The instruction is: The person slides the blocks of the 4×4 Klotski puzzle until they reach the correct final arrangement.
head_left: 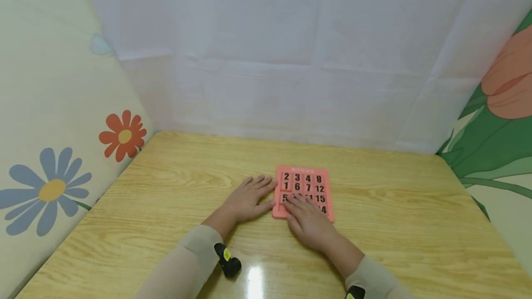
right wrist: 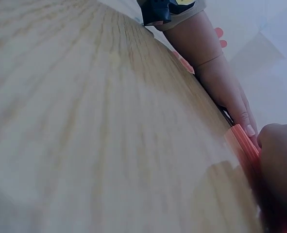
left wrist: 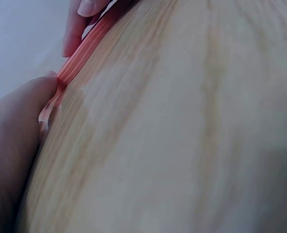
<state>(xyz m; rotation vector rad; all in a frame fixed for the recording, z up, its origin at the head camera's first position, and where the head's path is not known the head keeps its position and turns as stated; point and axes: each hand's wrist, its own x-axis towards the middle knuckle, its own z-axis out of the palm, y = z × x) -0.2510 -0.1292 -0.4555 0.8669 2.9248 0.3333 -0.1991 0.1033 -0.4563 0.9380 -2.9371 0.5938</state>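
A pink number slide puzzle (head_left: 302,183) lies flat on the table, its black-numbered tiles facing up. My left hand (head_left: 248,200) rests palm down at the puzzle's left side, with fingers extended and the thumb at its frame. In the left wrist view that thumb (left wrist: 24,109) meets the pink edge (left wrist: 87,51). My right hand (head_left: 311,226) lies over the lower part of the puzzle, fingertips on the tiles near the lower left, and hides part of the bottom rows. The right wrist view shows the puzzle's corner (right wrist: 243,141) between both hands.
The wood-grain table (head_left: 166,179) stretches out on both sides of the puzzle. A white sheet (head_left: 266,96) hangs along its back edge. Flower-printed panels (head_left: 41,105) stand at the left and right. A black wrist camera (head_left: 229,262) sits on the left sleeve.
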